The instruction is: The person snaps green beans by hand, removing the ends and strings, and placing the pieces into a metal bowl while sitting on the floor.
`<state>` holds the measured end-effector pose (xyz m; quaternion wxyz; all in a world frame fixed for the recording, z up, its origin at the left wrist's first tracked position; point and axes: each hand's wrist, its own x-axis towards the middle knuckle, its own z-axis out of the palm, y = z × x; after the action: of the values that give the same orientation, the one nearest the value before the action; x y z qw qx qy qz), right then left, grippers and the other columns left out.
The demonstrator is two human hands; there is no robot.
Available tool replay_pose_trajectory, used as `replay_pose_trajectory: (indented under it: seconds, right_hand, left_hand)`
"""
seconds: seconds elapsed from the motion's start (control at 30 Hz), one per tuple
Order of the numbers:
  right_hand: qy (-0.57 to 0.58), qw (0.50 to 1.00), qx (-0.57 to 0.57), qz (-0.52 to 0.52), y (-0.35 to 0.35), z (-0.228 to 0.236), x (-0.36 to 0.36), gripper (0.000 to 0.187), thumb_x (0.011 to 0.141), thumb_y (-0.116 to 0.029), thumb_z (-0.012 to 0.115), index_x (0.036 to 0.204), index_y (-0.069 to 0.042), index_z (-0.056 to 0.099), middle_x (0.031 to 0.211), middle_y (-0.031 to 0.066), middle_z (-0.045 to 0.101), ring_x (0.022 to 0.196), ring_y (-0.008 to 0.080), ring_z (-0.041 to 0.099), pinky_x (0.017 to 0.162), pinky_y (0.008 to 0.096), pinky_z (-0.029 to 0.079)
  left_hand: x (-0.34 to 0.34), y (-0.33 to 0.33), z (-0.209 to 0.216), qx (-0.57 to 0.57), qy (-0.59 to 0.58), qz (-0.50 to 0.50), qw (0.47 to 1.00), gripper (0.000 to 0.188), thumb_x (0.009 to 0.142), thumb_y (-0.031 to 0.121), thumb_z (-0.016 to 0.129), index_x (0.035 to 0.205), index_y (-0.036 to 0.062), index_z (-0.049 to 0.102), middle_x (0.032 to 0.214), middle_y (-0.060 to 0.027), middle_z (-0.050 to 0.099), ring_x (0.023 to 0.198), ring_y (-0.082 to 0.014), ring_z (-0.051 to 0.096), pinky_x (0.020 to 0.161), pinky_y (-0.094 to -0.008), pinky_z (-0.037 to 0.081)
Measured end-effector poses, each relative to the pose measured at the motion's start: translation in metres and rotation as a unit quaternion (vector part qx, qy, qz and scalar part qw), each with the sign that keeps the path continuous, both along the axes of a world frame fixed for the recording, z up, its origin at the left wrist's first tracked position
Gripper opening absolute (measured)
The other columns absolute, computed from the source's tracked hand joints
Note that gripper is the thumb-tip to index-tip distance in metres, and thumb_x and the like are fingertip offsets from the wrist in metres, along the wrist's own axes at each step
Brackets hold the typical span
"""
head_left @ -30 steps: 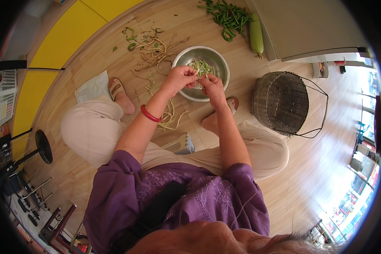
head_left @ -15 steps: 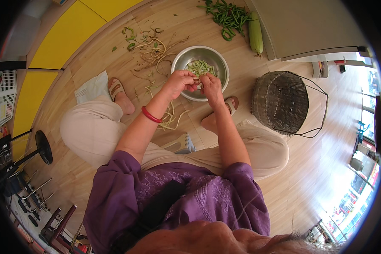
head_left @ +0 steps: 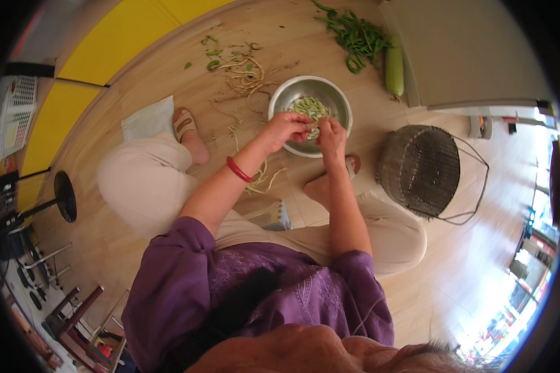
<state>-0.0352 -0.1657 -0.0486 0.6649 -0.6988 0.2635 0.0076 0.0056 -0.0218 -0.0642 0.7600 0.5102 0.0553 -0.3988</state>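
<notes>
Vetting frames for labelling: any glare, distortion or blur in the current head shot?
Head view: glare washes out the pale wood-plank floor at right; head view: fisheye bends the flat yellow panels upper left, corners black; head view: bare left hand and bare right hand look slightly soft, so what they hold is unclear.

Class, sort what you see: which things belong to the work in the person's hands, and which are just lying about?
Seem part of the work:
- left hand and right hand
- metal bowl
- cut green pieces in it

Apparently just lying about:
- green vegetable pile
- long green gourd
- woven basket
- whitish sheet
</notes>
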Motion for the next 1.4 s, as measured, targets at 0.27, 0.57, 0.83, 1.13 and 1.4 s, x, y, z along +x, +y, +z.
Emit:
replay_pose_trajectory:
  seconds: [0.27,0.57,0.83,1.13,1.4]
  right_hand:
    - [-0.082,0.979,-0.168,0.076,0.015,0.011,-0.004,0.026,0.085,-0.017,0.052,0.067,0.001,0.049,0.051,0.0124,0.042,0.046,0.013,0.04,0.043,0.0322,0.036]
    - [-0.089,0.811,-0.256,0.518,0.071,0.012,-0.062,0.011,0.072,-0.013,0.061,0.073,-0.004,0.057,0.071,0.0149,0.057,0.068,0.0334,0.058,0.06,0.0403,0.048]
    - [0.031,0.776,-0.301,0.553,0.087,-0.021,-0.053,0.029,0.074,-0.016,0.06,0.099,-0.005,0.05,0.089,0.0169,0.056,0.082,0.034,0.058,0.07,0.0421,0.048]
    - [0.023,0.835,-0.252,0.488,0.083,-0.03,-0.024,0.026,0.076,-0.015,0.058,0.1,-0.005,0.056,0.084,0.0172,0.058,0.078,0.0347,0.058,0.067,0.0418,0.048]
    - [-0.036,0.93,-0.142,0.337,0.088,-0.031,-0.005,0.015,0.079,-0.013,0.056,0.083,0.0,0.062,0.066,0.0138,0.06,0.063,0.0284,0.059,0.059,0.0349,0.047]
  left_hand:
    - [0.003,0.01,-0.041,-0.053,0.062,0.089,0.993,0.027,0.087,0.012,0.051,0.111,0.0008,0.053,0.103,-0.0065,0.06,0.09,-0.0141,0.057,0.08,-0.029,0.046]
    - [0.067,0.112,-0.13,0.295,-0.029,0.112,0.949,0.019,0.075,0.013,0.061,0.09,0.0021,0.064,0.076,-0.0023,0.065,0.063,-0.0119,0.058,0.055,-0.0286,0.045]
    - [0.108,0.117,-0.176,0.588,-0.267,-0.014,0.763,0.018,0.075,0.022,0.057,0.085,0.0079,0.064,0.076,-0.0128,0.063,0.07,-0.028,0.061,0.061,-0.0394,0.047]
    - [0.125,0.104,-0.207,0.61,-0.245,-0.018,0.753,0.017,0.074,0.022,0.058,0.082,0.0076,0.063,0.075,-0.0122,0.062,0.072,-0.028,0.061,0.06,-0.0379,0.047]
    - [0.086,0.13,-0.121,0.331,-0.229,0.16,0.901,0.015,0.066,0.014,0.07,0.075,0.004,0.064,0.064,-0.0053,0.06,0.056,-0.0094,0.054,0.054,-0.0242,0.045]
